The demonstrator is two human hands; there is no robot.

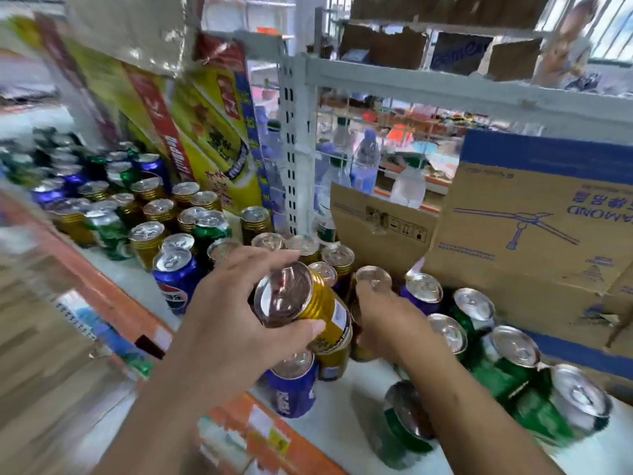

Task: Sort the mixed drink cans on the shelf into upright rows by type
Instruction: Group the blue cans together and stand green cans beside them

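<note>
My left hand (236, 303) grips a gold can (301, 299), tilted with its top toward me, above the white shelf (339, 402). My right hand (387, 323) grips another gold can (373, 279) that stands just to the right; its body is mostly hidden by my fingers. Green cans (507, 354) stand and lean at the right. One green can (407, 419) lies tipped near the front. Blue cans (178, 279) stand at the left and below my left hand. Several gold cans (154, 214) stand in rows further left.
Cardboard boxes (534, 228) fill the back right of the shelf. A grey perforated upright (294, 149) divides the shelf bays. Yellow and red packs (212, 132) lean at the back left. An orange price rail (113, 303) runs along the shelf's front edge. Water bottles (366, 159) stand behind.
</note>
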